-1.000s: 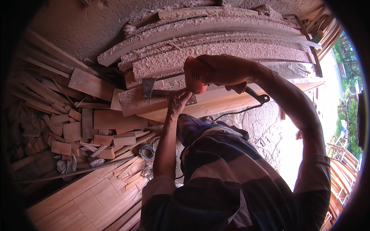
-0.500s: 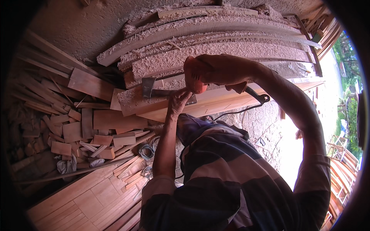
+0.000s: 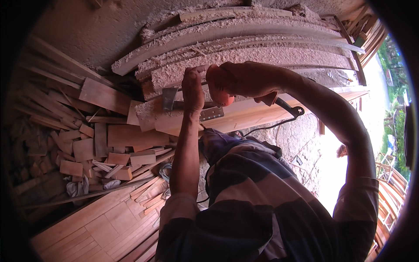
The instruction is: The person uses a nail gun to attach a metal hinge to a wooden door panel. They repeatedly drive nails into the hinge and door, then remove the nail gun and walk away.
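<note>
My right hand (image 3: 246, 80) grips an orange corded power tool (image 3: 221, 94), which looks like a drill, above a long pale wooden beam (image 3: 257, 111). At the tool's front end, my left hand (image 3: 193, 89) is closed, with a finger reaching to the orange casing. What its fingers hold is hidden; a thin dark rod shows beside it. Just below, a metal hinge plate with holes (image 3: 212, 114) lies on the beam. Left of my left hand rests a hatchet head (image 3: 169, 98), its handle partly covered by my wrist.
Behind the beam lie several long boards covered in shavings (image 3: 244, 56). A heap of wood offcuts (image 3: 131, 136) fills the left side. Panelled wood (image 3: 104, 227) lies at the lower left, near coiled wire (image 3: 165, 171). The tool's black cord (image 3: 270, 126) hangs in front of the beam.
My left hand has moved up and slightly left, from the tool's lower front to beside its nose, uncovering more of the hinge. My right hand and the tool have barely moved.
</note>
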Tool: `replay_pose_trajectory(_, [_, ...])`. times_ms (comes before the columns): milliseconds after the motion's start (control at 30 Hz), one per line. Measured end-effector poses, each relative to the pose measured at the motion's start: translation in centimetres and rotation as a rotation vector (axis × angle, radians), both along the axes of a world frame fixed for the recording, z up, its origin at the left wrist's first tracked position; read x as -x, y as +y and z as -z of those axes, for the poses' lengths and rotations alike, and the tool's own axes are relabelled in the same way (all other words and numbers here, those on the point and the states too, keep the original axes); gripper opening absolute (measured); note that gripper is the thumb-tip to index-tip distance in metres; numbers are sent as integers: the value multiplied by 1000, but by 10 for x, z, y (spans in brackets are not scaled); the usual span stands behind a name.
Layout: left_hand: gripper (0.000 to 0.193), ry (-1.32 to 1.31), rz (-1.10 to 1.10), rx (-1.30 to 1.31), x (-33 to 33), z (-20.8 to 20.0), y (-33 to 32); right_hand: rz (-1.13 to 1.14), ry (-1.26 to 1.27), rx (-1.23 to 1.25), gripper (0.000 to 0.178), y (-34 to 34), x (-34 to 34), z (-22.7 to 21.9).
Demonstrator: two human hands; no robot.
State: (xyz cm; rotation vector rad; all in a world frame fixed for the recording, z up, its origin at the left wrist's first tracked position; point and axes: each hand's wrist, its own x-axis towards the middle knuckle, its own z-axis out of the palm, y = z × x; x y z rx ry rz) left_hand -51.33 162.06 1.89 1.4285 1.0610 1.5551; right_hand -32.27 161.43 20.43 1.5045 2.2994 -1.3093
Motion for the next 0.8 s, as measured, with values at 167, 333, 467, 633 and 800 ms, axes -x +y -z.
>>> replay_pose_trajectory(167, [39,160,5,-65,-32,-38,-2,8,-4,-27,46,1,3,4])
replay_pose_trajectory(333, [30,321,-34,-177,-32,-35,1,-38,28,-33,43,0,1,0])
replay_pose_trajectory(467, [31,360,-49,-181,-31,-35,2,-34,32,-45,44,-1,6,-8])
replay_pose_trajectory(633, [32,256,-36,-67,-32,-37,-2,-24,-10,-5,42,0,6,-11])
replay_pose_trajectory(800, [38,311,-59,-102,-28,-32,-1,-43,30,-52,42,2,7,-4])
